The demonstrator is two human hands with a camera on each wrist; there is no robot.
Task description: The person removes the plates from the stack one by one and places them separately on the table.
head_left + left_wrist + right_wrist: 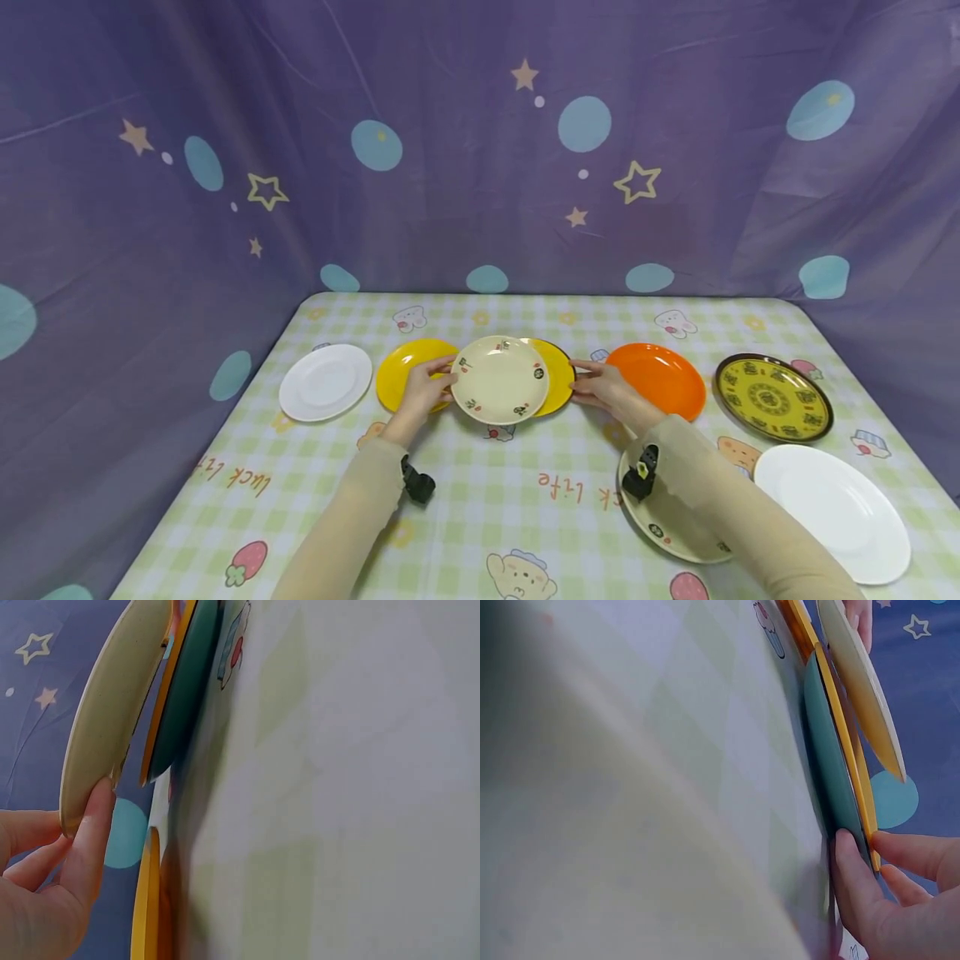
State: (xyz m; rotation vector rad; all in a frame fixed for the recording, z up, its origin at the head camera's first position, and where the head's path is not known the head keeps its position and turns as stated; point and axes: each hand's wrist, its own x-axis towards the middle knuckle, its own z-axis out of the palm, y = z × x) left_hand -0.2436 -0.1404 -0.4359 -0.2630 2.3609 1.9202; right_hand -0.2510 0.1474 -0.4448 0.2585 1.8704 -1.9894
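A cream plate (pixel 500 379) with small printed motifs is held up at its left edge by my left hand (pixel 427 387). In the left wrist view the thumb and fingers pinch the rim of that plate. My right hand (pixel 603 387) pinches the right edge of a yellow plate (pixel 558 379) with a dark rim, partly covered from above by the cream one. The right wrist view shows its teal underside (pixel 829 742) and a gap between the two plates. Another yellow plate (pixel 397 375) lies behind my left hand.
On the checked tablecloth (pixel 480 492), a small white plate (pixel 326 383) lies far left. To the right are an orange plate (pixel 660 379), a patterned brown-rimmed plate (pixel 772 398) and a white oval plate (pixel 832 512). My right forearm passes over another cream plate (pixel 667 521).
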